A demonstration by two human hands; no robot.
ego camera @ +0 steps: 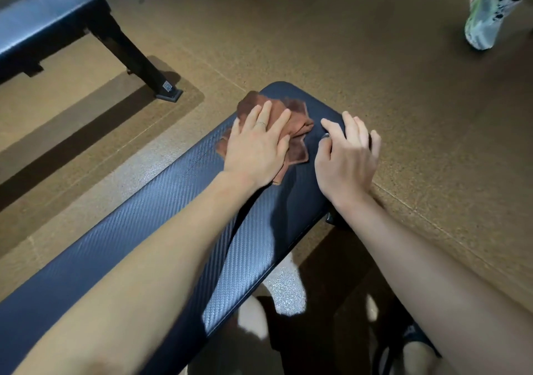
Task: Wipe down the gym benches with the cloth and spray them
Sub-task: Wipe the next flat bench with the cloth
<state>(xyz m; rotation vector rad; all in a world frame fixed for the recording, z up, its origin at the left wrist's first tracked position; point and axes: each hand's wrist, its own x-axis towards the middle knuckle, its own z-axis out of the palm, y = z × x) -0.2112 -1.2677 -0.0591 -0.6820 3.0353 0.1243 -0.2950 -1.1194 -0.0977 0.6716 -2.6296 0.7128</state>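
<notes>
Head view: left hand (257,146) lies flat, fingers straight, pressing the brown cloth (297,128) onto the bench (161,219) pad near its far end, at 12 o'clock. Right hand (347,158), fingers curled, grips the pad's right edge; it also seems to hold something small and dark, unclear what. Bench's long axis runs 7 to 1 o'clock.

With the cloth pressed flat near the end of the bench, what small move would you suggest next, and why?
Probably sweep the left hand with the brown cloth toward the rounded end of the bench. The cloth lies bunched just short of that end, under flat fingers, while the right hand grips the bench's right edge, seemingly steadying.
</notes>
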